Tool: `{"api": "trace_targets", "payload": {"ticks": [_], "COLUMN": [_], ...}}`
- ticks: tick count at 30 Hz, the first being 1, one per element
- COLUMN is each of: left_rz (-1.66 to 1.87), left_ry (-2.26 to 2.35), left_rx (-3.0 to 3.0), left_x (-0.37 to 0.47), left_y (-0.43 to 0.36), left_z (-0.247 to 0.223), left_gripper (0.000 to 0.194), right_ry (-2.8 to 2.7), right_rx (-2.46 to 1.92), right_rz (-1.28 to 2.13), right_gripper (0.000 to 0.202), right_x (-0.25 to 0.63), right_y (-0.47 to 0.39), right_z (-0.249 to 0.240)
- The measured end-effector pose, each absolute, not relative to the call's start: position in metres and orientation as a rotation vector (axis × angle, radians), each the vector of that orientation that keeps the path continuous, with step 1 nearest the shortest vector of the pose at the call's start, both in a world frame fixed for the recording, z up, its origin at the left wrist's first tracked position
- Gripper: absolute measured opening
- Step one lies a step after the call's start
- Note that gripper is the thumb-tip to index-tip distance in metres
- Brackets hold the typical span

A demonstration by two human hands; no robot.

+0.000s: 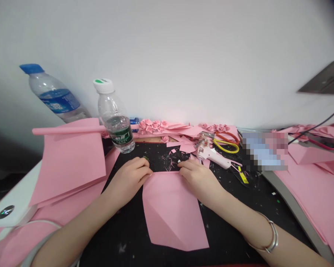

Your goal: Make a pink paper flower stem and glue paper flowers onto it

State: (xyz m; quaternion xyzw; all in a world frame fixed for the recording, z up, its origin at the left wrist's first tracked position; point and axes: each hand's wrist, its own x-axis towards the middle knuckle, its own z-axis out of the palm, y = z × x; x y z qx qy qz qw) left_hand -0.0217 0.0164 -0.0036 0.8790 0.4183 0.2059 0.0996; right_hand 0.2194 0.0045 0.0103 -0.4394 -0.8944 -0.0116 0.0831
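Note:
A sheet of pink paper (174, 207) lies on the black mat (122, 230), its far edge turned over into a narrow roll or fold. My left hand (133, 172) grips the far left corner with its fingers closed. At the far right corner, my right hand (196, 178) pinches the same edge, a bracelet on its wrist. Small pink paper scraps (169, 161) are scattered just beyond the sheet. To the right of them lies a white glue gun (214, 157), close to scissors with yellow and orange handles (226, 145).
Two water bottles, one green-labelled (118, 129) and one blue-labelled (58, 100), stand at the back left. Pink paper roses (153, 126) line the wall. Pink sheets are stacked left (72, 163) and right (308, 189). A black cable (317, 126) hangs at right.

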Motion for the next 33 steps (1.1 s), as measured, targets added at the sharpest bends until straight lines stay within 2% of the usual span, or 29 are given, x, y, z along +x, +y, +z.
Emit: {"api": "trace_targets", "payload": {"ticks": [6, 10, 12, 16, 20, 28, 33], "left_rz": [0.373, 0.332, 0.367, 0.224, 0.114, 0.050, 0.098], "left_ry": [1.228, 1.324, 1.291, 1.131, 1.075, 1.278, 1.434], "left_rx": [2.654, 2.680, 2.738, 2.764, 2.780, 2.762, 2.785], "left_x": [-0.022, -0.018, -0.014, -0.003, 0.000, -0.010, -0.012], "left_y": [0.005, -0.009, -0.015, -0.019, -0.017, -0.017, -0.016], "left_z": [0.012, 0.016, 0.011, -0.001, -0.004, 0.004, 0.006], "left_gripper": [0.022, 0.022, 0.027, 0.040, 0.044, 0.040, 0.031], "right_ry": [-2.742, -2.790, -2.820, -2.816, -2.793, -2.887, -2.843], "right_rx": [-1.385, -1.376, -1.383, -1.252, -1.167, -1.382, -1.441], "right_rz": [-0.158, -0.342, -0.354, -0.299, -0.244, -0.396, -0.398], "right_gripper": [0.020, 0.030, 0.036, 0.042, 0.043, 0.041, 0.027], "right_x": [0.214, 0.208, 0.201, 0.188, 0.184, 0.205, 0.216], "right_y": [-0.011, -0.025, -0.031, -0.038, -0.037, -0.032, -0.021], "right_z": [0.015, 0.008, 0.002, -0.008, -0.009, 0.002, 0.012]}}
